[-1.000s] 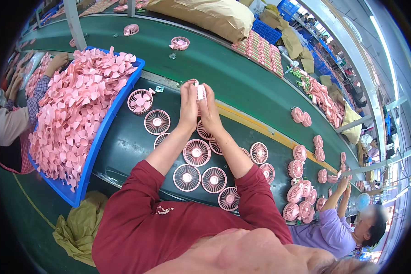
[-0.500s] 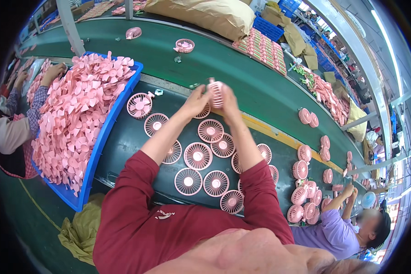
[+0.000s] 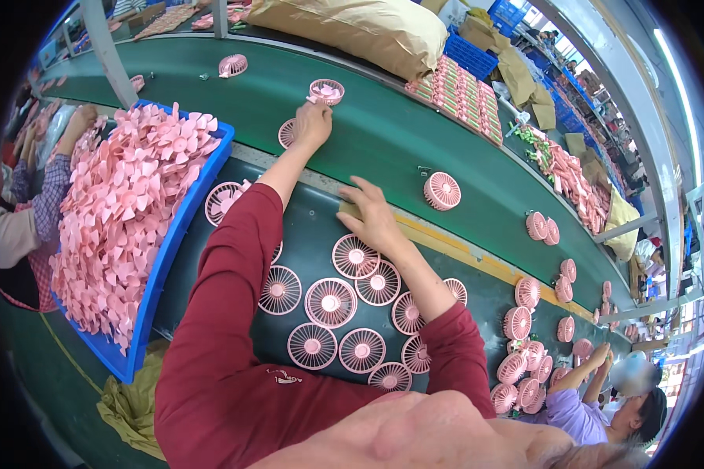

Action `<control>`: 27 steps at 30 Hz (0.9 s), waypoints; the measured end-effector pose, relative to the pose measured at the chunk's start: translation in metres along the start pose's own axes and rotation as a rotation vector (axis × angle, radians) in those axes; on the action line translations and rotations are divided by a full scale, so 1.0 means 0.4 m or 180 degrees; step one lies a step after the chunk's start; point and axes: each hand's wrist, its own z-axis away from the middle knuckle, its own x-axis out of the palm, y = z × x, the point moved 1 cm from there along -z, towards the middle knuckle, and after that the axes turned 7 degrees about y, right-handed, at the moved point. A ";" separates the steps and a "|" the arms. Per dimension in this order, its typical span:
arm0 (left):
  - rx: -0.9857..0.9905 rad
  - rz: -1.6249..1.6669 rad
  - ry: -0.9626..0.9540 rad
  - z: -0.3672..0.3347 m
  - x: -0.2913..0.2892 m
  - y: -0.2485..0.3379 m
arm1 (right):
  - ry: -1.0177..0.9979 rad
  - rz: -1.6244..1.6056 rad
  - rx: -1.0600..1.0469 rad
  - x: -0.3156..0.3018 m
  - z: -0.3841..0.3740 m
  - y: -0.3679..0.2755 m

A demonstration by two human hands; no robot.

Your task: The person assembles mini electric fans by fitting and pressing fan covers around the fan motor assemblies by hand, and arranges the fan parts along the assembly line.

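Note:
On the green conveyor belt, my left hand [image 3: 313, 125] has its fingers closed at the near edge of a pink fan housing [image 3: 326, 91] with blades inside. A round pink grille [image 3: 288, 133] shows beside that hand, partly hidden by it; whether the hand also holds it is unclear. My right hand [image 3: 375, 215] is open and empty, fingers spread over the bench edge beside the belt. Several loose pink grilles [image 3: 331, 302] lie on the dark bench below it. A pink fan head [image 3: 443, 191] rests on the belt, to the right of my right hand.
At left stands a blue bin [image 3: 225, 156] heaped with pink fan blades [image 3: 133, 211]. Another pink fan piece [image 3: 223, 202] lies beside it. Fan heads [image 3: 516, 322] crowd the bench at right, near a co-worker in purple [image 3: 575, 410]. Another person's hands work beyond the bin.
The fan head I held between both hands now lies on the belt to the right. My left hand has moved far left to a fan housing; my right hand has opened and drawn nearer.

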 end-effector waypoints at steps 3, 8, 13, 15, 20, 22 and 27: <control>0.0250 -0.0282 0.0236 -0.019 0.021 -0.028 | -0.0169 -0.0064 -0.0096 0.018 -0.073 0.007; -0.0177 -0.0863 -0.0844 -0.054 0.045 -0.035 | -0.0246 0.0326 -0.0262 0.086 -0.217 0.065; -0.0290 -0.0637 -0.0907 -0.064 0.041 -0.035 | -0.0100 0.0671 -0.0245 0.150 -0.290 0.099; -0.0051 -0.0577 -0.0588 -0.062 0.024 -0.085 | -0.0151 0.0850 -0.0123 0.163 -0.299 0.085; 0.0641 0.0175 0.0499 -0.036 -0.048 -0.054 | 0.0001 0.0681 -0.0276 0.129 -0.268 0.103; 0.0565 0.0486 0.0729 -0.018 -0.086 -0.031 | 0.0196 0.0320 -0.0148 0.100 -0.253 0.101; -0.0090 0.1558 0.0924 0.033 -0.187 0.042 | 0.0665 -0.0638 0.0698 0.004 -0.212 0.156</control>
